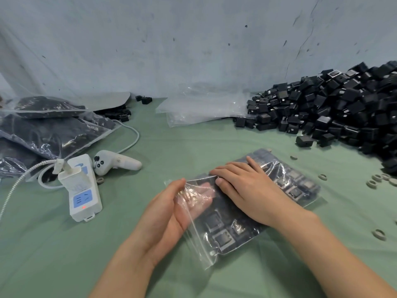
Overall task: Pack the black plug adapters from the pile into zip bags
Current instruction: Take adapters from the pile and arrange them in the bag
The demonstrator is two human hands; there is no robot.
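Observation:
A clear zip bag filled with several black plug adapters lies on the green cloth in front of me. My left hand is at the bag's open mouth, its fingers slipped under the loose plastic flap. My right hand lies flat on top of the bag with straight fingers, pressing the adapters down. A big pile of loose black plug adapters fills the far right.
Empty zip bags lie at the back middle. Packed bags are stacked at the left. A white power strip with a cable and a white controller sit left of my hands. Small grey rings dot the cloth at right.

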